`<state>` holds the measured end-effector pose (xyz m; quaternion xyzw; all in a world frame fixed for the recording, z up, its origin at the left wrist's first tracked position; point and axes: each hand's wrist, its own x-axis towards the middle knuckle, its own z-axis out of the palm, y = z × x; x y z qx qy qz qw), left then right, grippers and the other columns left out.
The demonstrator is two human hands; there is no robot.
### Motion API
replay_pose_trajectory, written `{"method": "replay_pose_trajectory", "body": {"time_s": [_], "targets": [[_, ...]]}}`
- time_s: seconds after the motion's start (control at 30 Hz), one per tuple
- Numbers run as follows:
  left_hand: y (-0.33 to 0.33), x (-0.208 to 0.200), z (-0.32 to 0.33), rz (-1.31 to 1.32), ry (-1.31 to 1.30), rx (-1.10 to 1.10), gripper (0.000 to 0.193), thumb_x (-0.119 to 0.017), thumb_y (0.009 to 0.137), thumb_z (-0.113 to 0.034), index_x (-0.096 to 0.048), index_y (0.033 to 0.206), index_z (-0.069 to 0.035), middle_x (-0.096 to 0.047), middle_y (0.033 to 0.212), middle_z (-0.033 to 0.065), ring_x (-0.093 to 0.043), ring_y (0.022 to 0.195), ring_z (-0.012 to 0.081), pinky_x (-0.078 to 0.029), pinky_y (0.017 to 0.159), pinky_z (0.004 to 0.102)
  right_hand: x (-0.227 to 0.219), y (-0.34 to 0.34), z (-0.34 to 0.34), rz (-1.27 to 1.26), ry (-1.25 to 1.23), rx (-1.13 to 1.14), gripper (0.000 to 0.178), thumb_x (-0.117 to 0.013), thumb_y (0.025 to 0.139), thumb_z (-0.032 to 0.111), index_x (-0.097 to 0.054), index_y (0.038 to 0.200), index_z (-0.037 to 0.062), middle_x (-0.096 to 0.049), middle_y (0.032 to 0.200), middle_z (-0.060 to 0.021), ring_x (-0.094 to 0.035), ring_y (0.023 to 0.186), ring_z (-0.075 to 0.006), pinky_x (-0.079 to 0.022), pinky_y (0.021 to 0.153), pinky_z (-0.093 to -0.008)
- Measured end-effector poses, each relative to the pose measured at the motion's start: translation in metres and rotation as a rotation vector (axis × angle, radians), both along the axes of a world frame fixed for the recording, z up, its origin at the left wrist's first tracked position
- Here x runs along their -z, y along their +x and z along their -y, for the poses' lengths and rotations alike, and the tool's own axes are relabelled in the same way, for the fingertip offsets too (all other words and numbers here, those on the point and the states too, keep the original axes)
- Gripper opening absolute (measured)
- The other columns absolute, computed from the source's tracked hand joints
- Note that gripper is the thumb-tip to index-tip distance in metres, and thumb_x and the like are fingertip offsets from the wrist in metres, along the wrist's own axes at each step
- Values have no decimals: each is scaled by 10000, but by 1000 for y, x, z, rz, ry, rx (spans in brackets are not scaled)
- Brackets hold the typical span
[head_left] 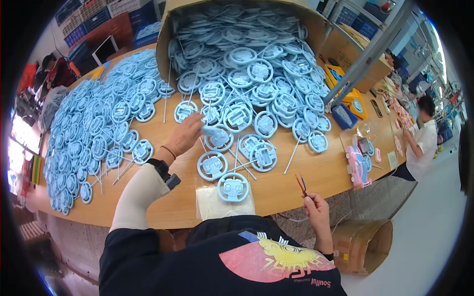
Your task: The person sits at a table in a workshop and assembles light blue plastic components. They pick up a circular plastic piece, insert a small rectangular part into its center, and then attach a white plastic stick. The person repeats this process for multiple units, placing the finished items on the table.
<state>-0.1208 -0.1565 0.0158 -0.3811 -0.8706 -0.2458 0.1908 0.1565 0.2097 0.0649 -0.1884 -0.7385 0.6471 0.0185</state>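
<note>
My left hand point(186, 133) reaches over the table at the front of a heap of light blue plastic toy steering wheels. Its fingers are closed at the rim of a light blue steering wheel point(215, 132), which is partly smeared and overlaps others behind it. In my right hand point(317, 213), at the table's front edge, is a pair of thin tweezers point(302, 185), prongs pointing up and apart. One steering wheel point(233, 187) lies face up on a whitish cloth pad point(212, 203) right before me. Several more wheels, some with long thin rods, lie just beyond it.
A big cardboard box point(318, 29) on its side spills wheels onto the table point(168, 202); another heap point(94, 128) covers the left. To the right are a blue bin point(344, 116), yellow trays and a pink toy car point(356, 165). A carton point(363, 246) stands below; a co-worker point(422, 138) stands far right.
</note>
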Motion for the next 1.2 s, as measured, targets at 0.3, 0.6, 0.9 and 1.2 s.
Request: {"method": "replay_pose_trajectory", "body": {"time_s": [0.3, 0.6, 0.9, 1.2], "targets": [[97, -22, -75, 1141, 746, -3, 267, -478, 898, -304, -545, 924, -47, -502, 673, -15, -478, 553, 55, -404, 456, 218, -13, -7, 51, -29, 282, -143, 206, -598, 814, 202, -604, 795, -3, -530, 591, -24, -459, 543, -76, -363, 493, -232], [135, -20, -120, 1612, 884, 252, 278, -524, 877, -227, -524, 1083, -41, -568, 831, -5, -539, 676, 70, -476, 599, 218, -20, -15, 51, 31, 512, -151, 274, -582, 799, 294, -614, 797, 22, -551, 609, -145, -531, 541, -260, -387, 506, -330], [145, -17, -131, 1681, 1054, 209, 299, -516, 877, -164, -507, 1152, -48, -591, 959, 17, -571, 819, 101, -501, 691, 261, -15, -21, 43, 12, 506, -212, 274, -595, 787, 305, -627, 794, 33, -567, 617, -134, -546, 554, -261, -400, 516, -341], [137, -29, -123, 1741, 756, 339, 281, -567, 843, -149, -537, 1089, -17, -587, 911, 4, -556, 806, 98, -474, 733, 261, -14, -17, 34, -42, 398, -215, 249, -606, 771, 300, -627, 783, 51, -565, 614, -119, -541, 549, -246, -397, 515, -329]]}}
